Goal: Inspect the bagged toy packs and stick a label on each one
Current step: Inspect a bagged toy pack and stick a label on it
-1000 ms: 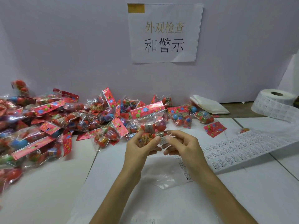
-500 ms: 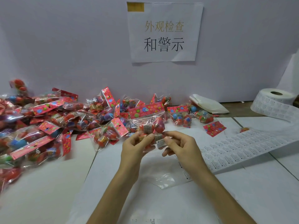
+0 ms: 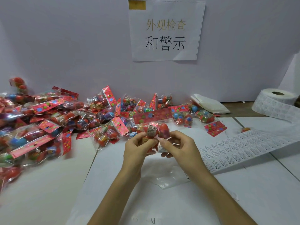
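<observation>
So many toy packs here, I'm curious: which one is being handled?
The toy pack held up at centre, gripped by the left hand and right hand; the rest lie in the pile on the table.

Held pack (image 3: 155, 129): clear glossy film, crinkled; smooth shiny red plastic eggs inside; printed red card header.
Pile of packs (image 3: 48, 120), left: same glossy crinkled film with glare spots.
Loose bag (image 3: 167, 177), near centre: thin clear plastic, wrinkled, glossy.
Label roll (image 3: 276, 101), far right: matt white printed paper.
Label strip (image 3: 243, 146): matt paper, smooth.
Wall sign (image 3: 165, 30): matt white paper; dull yellow tape (image 3: 137, 4).
Table sheets (image 3: 40, 192): matt white, smooth.
Bare tabletop (image 3: 240, 109), far right: brown, wood-like.
Folded pad (image 3: 209, 104): matt white; cloth or paper unclear.
</observation>
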Available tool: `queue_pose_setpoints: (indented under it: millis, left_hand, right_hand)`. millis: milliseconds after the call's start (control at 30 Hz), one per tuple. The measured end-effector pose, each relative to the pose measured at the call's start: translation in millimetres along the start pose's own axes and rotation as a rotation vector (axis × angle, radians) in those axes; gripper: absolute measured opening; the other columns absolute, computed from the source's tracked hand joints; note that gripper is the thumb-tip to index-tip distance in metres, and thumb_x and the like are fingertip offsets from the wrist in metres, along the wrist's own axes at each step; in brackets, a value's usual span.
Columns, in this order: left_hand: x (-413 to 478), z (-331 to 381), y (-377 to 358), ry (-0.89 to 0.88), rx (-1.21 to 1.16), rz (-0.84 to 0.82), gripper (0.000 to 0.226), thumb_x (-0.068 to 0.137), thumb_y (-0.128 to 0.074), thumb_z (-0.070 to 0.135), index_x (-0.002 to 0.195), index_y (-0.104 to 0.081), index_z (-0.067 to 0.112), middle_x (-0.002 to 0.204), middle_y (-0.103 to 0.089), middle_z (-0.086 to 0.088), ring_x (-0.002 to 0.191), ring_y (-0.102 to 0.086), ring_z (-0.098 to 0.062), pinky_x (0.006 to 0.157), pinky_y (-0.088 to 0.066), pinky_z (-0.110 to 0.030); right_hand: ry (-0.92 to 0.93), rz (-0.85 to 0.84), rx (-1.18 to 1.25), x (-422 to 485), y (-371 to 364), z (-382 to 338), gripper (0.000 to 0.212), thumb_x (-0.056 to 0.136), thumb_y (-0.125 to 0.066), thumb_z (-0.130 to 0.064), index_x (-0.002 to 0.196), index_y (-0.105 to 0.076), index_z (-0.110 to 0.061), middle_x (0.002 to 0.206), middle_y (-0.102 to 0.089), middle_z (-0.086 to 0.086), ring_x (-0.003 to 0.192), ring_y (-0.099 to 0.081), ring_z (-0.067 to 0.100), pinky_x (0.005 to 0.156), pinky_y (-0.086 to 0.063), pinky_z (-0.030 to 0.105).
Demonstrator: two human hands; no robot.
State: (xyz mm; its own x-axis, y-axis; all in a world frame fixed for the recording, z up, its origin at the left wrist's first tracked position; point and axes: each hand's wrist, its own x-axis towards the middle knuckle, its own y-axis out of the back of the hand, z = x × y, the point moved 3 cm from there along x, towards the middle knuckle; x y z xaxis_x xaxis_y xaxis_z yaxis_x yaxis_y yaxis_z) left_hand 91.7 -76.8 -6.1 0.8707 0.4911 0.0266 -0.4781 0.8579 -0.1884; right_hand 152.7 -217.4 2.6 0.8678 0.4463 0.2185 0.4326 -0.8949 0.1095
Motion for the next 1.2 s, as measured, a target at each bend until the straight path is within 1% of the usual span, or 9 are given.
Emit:
queue_pose_setpoints:
  millis: [67,167,367,533,667,867,1000,1100,1200]
  left_hand:
    - [-1.2,1.1,-1.8,0.018,-0.023,-0.046,0.011,0.086,-0.078,0.016,0.094,-0.075,0.010,0.082,-0.072,-0.008,0.083,-0.069,-0.027,0.074,-0.056,-0.032]
    - [-3.5,2.7,-6.5,0.024,-0.001,-0.159,0.034,0.079,-0.084,0.033,0.100,-0.072,0.010,0.092,-0.072,-0.013,0.091,-0.072,-0.028,0.083,-0.060,-0.036]
    - [-2.9,2.1,-6.2,0.019,0.039,-0.120,0.030,0.075,-0.089,0.025,0.095,-0.071,0.011,0.088,-0.071,-0.011,0.094,-0.072,-0.033,0.083,-0.060,-0.035]
    - [-2.3,4.4,-2.7,0.013,-0.003,-0.061,0.041,0.070,-0.083,0.030,0.102,-0.073,0.006,0.095,-0.075,-0.014,0.094,-0.074,-0.031,0.078,-0.059,-0.032]
    - [-2.7,4.2,-1.6,0.008,0.024,-0.040,0.028,0.080,-0.085,0.025,0.102,-0.075,0.010,0.096,-0.076,-0.012,0.094,-0.074,-0.029,0.076,-0.058,-0.031]
    - [-3.3,6.0,-0.6,0.035,-0.080,-0.021,0.052,0.077,-0.082,0.029,0.123,-0.067,0.011,0.107,-0.076,-0.012,0.098,-0.074,-0.029,0.080,-0.061,-0.033]
    - [-3.2,4.5,-1.4,0.060,-0.149,-0.054,0.050,0.082,-0.080,0.018,0.128,-0.062,0.008,0.113,-0.074,-0.016,0.104,-0.072,-0.033,0.085,-0.059,-0.036]
    - [-2.2,4.7,-0.9,0.085,-0.131,-0.084,0.059,0.078,-0.082,0.019,0.133,-0.061,0.013,0.115,-0.074,-0.014,0.104,-0.073,-0.030,0.085,-0.057,-0.036]
    - [-2.3,6.4,-0.5,0.087,-0.072,-0.130,0.061,0.070,-0.085,0.025,0.128,-0.065,0.021,0.110,-0.076,-0.010,0.098,-0.074,-0.027,0.076,-0.058,-0.031]
  right_hand:
    - [-0.007,0.020,0.039,0.3,1.7,0.2,0.010,0.092,-0.074,-0.024,0.101,-0.073,-0.020,0.081,-0.076,0.005,0.066,-0.074,0.025,0.060,-0.057,0.027]
    - [-0.022,0.052,0.071,1.1,5.1,0.8,0.014,0.092,-0.073,-0.028,0.099,-0.073,-0.017,0.080,-0.076,0.006,0.066,-0.074,0.026,0.062,-0.059,0.029]
    - [-0.013,0.059,0.074,1.5,5.5,-1.2,0.035,0.081,-0.069,-0.049,0.097,-0.072,-0.018,0.081,-0.077,0.004,0.066,-0.074,0.025,0.063,-0.061,0.031]
    - [0.005,0.006,0.015,2.2,1.9,0.0,0.021,0.096,-0.059,-0.043,0.102,-0.072,-0.027,0.083,-0.076,-0.001,0.065,-0.071,0.018,0.064,-0.058,0.027]
    - [0.024,-0.031,-0.034,1.9,1.9,0.1,0.014,0.098,-0.065,-0.035,0.110,-0.070,-0.032,0.079,-0.073,0.002,0.065,-0.066,0.008,0.063,-0.053,0.022]
    - [0.038,-0.121,0.015,0.6,0.9,-3.7,0.025,0.101,-0.062,-0.020,0.119,-0.066,-0.037,0.087,-0.074,-0.009,0.076,-0.068,0.007,0.068,-0.055,0.022]
    - [0.033,-0.136,0.002,0.7,2.0,-3.9,0.037,0.096,-0.066,-0.011,0.115,-0.063,-0.043,0.084,-0.071,-0.007,0.074,-0.068,0.014,0.070,-0.055,0.027]
    - [0.012,-0.120,-0.079,1.9,7.5,-5.2,0.039,0.087,-0.075,-0.025,0.115,-0.059,-0.047,0.093,-0.071,-0.015,0.088,-0.068,0.006,0.077,-0.055,0.024]
    - [-0.022,-0.051,-0.011,4.0,14.5,-8.5,0.036,0.080,-0.073,-0.047,0.114,-0.061,-0.045,0.099,-0.071,-0.017,0.091,-0.067,0.003,0.072,-0.053,0.021]
